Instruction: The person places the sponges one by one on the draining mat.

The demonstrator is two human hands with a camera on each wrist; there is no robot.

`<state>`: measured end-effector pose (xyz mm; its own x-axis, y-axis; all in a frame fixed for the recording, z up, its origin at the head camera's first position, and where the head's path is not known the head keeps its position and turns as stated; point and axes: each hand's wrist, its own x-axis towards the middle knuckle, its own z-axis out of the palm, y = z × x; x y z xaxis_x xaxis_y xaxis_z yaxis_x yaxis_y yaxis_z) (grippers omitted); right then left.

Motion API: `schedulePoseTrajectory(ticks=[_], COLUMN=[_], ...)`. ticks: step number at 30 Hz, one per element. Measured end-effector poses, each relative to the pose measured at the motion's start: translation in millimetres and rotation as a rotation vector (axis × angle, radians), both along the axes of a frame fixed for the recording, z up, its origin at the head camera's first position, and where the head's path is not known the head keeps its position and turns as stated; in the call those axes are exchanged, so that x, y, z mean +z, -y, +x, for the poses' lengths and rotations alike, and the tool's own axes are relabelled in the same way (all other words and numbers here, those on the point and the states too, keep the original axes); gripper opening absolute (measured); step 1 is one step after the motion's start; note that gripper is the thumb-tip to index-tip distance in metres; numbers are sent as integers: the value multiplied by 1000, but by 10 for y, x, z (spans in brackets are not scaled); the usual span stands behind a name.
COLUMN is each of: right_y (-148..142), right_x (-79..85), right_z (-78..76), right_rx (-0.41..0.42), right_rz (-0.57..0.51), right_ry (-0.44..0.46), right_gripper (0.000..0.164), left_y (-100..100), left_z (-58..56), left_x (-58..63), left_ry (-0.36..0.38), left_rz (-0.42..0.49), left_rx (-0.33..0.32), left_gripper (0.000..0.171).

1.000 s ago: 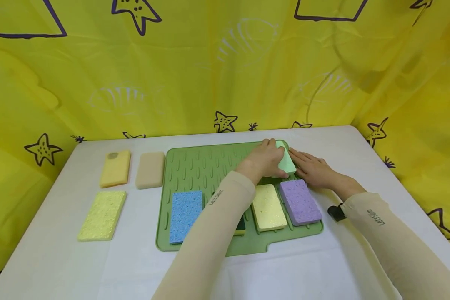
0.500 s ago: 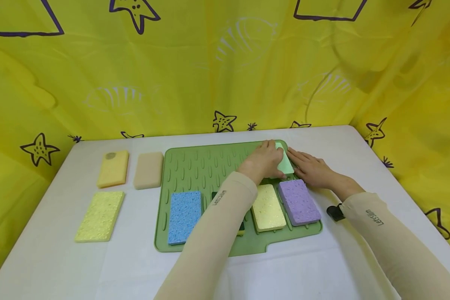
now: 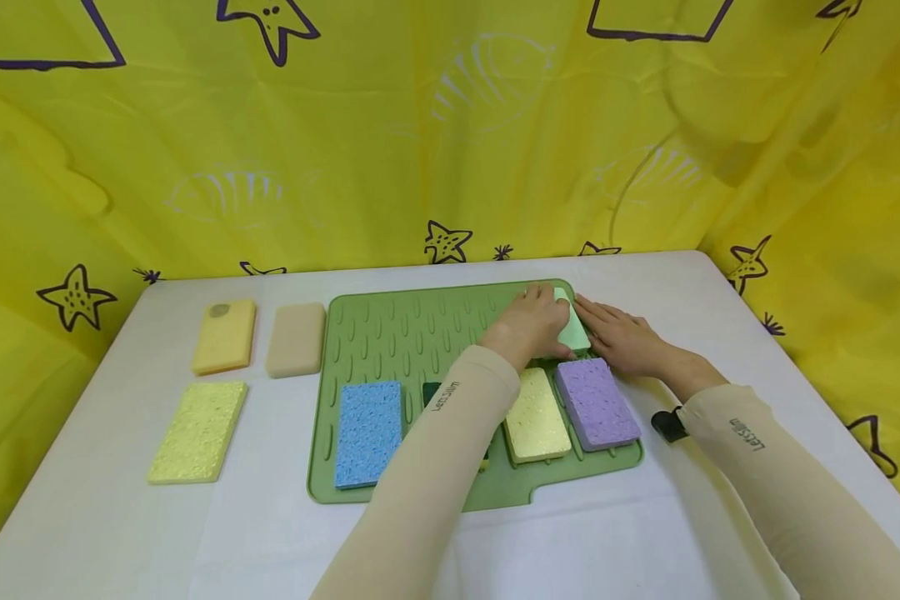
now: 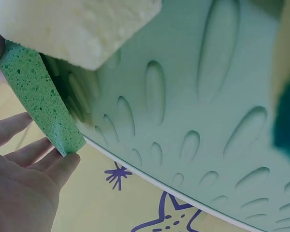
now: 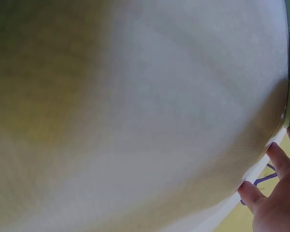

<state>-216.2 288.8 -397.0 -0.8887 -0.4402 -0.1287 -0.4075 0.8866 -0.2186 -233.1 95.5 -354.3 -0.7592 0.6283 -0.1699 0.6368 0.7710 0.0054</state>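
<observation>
Your left grip [image 3: 527, 325] held the mint-green, rectangular, porous sponge [image 3: 573, 327] at the far right corner of the ribbed green mat [image 3: 378, 333], beyond the purple rectangular sponge [image 3: 597, 404]; your right grip [image 3: 624, 340], fingers extended, lay beside the mat's right edge.

Yellow curtain [image 3: 375, 125] behind and at both sides, dark starfish [image 3: 447, 242] and pale striped fish [image 3: 487, 75] printed on it, white tabletop [image 3: 120, 542] below
</observation>
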Motion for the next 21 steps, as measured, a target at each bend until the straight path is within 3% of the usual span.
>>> schedulePoseTrajectory(ticks=[6, 14, 21], right_y=[12, 10, -6], right_x=[4, 17, 13], right_z=[-4, -3, 0], right_rx=[6, 14, 2], right_rz=[1, 5, 10], right_ry=[-5, -15, -3], right_gripper=[56, 56, 57], left_y=[11, 61, 160], left_z=[6, -54, -126], left_x=[-13, 34, 152], left_ry=[19, 9, 18], left_rz=[22, 31, 35], left_rx=[14, -1, -7], left_gripper=[52, 67, 66])
